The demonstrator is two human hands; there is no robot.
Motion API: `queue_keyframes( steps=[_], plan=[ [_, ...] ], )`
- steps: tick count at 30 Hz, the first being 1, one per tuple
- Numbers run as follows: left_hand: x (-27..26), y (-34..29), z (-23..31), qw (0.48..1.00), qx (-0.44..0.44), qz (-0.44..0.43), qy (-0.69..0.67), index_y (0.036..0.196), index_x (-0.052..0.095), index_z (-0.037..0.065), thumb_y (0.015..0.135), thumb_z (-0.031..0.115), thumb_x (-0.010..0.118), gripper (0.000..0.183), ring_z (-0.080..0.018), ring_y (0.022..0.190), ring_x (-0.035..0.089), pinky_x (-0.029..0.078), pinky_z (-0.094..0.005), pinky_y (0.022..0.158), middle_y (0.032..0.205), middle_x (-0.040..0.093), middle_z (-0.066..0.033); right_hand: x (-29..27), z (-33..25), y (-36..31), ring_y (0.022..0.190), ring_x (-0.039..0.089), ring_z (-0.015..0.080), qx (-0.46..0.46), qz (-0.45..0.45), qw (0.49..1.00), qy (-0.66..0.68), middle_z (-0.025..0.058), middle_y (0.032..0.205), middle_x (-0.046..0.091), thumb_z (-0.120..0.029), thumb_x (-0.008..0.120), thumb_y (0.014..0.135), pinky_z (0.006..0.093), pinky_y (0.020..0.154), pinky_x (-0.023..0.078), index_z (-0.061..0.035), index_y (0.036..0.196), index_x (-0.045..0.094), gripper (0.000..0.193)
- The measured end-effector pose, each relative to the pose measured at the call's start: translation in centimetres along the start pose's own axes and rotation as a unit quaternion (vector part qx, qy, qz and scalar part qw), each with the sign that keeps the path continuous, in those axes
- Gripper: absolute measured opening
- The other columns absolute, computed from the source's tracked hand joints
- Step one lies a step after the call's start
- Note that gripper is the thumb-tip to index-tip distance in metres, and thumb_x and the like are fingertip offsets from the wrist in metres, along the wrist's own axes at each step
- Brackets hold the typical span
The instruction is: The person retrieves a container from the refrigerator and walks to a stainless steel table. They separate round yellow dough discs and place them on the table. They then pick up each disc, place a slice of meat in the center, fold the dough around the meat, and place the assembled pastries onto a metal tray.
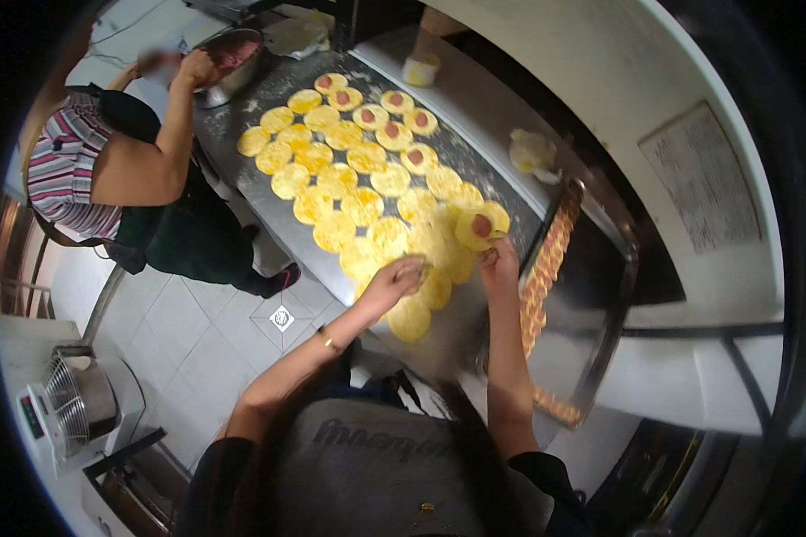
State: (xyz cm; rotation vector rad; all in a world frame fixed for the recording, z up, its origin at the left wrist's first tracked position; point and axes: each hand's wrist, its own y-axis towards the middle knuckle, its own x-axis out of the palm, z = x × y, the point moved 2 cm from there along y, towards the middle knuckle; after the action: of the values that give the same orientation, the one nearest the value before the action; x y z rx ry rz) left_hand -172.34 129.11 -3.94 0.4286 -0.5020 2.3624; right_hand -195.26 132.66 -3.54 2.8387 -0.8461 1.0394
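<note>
My right hand [500, 258] pinches the near edge of a round yellow dough disc [467, 234] with a dab of pink filling on it, lifted above the table. My left hand [401, 279] hovers over the nearer discs, its fingers curled together; whether anything is between them is hidden. Rows of flat yellow dough discs [390, 179] cover the dark worktable [282, 206], some overlapping at the near end. Several discs at the far right carry dabs of pink filling [392, 131].
Right of the table, a dark baking tray [571, 358] holds a row of small filled pastries [546, 268]. A co-worker [143, 170] at the far left reaches into a metal bowl of pink filling [228, 72]. A white cup [421, 70] and a crumpled plastic bag [534, 154] lie along the ledge.
</note>
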Motion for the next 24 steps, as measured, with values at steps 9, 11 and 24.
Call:
queue_keyframes(
  steps=[9,11,24],
  plan=[
    [3.1,-4.3,-6.8,0.981,-0.112,-0.084,0.131,0.112,0.057,-0.001,0.086,0.004,0.056,0.027,-0.0122,0.088,0.06,0.05,-0.0242,0.078,0.1,0.062,-0.004,-2.5,5.6,-19.2,0.095,0.06,0.0188,0.047,0.162,0.985,0.025,0.0102,0.108,0.056,-0.005,0.054,0.084,0.0309,0.079,0.052,-0.0009,0.108,0.05,0.024],
    [2.7,-5.3,-8.5,0.968,-0.105,-0.084,0.213,0.109,0.06,0.0,0.082,0.005,0.06,0.027,-0.0111,0.077,0.061,0.05,-0.0248,0.068,0.088,0.065,-0.0042,-3.5,7.3,-21.2,0.094,0.06,0.018,0.041,0.207,0.977,-0.022,0.011,0.106,0.058,-0.002,0.055,0.083,0.0301,0.079,0.051,0.0009,0.11,0.052,0.028],
    [4.5,-8.0,-9.4,0.904,0.002,-0.061,0.423,0.113,0.058,0.0,0.08,-0.001,0.06,0.033,-0.0142,0.081,0.063,0.05,-0.0272,0.074,0.095,0.065,-0.009,-6.1,9.7,-24.7,0.091,0.06,0.0152,-0.037,0.287,0.957,0.017,0.0113,0.102,0.063,0.009,0.055,0.078,0.027,0.08,0.047,0.0046,0.115,0.054,0.037]
  ],
)
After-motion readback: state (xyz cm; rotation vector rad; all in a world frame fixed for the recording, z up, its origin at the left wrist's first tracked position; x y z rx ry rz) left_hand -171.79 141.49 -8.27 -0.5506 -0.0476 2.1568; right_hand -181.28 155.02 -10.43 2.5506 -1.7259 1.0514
